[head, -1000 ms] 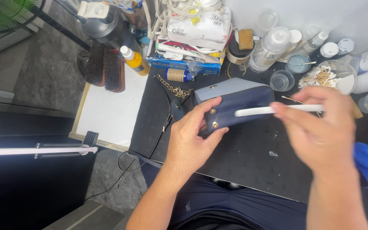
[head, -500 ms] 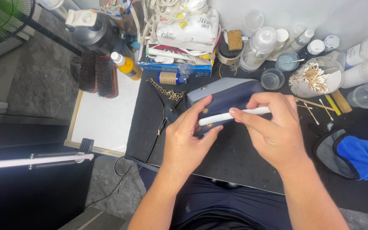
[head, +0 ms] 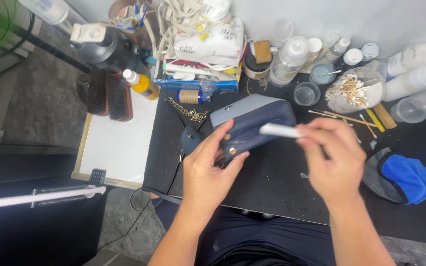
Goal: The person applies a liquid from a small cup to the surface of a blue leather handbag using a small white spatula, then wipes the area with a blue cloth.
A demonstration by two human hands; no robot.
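the left hand (head: 207, 170) holds the small navy leather purse (head: 250, 123) steady near the middle of the black bench (head: 282, 182). the right hand (head: 334, 160), its grip pinching a white stick (head: 279, 130), has drawn back rightward, leaving only the tip on the flap.

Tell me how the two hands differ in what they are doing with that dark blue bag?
The left hand lies spread on the dark blue bag, fingers gripping its flap; the right hand does not grip the bag but pinches a slim white stick. The left hand looks sharp, while the right hand looks blurred. Both are bare and meet over the bag on the black mat.
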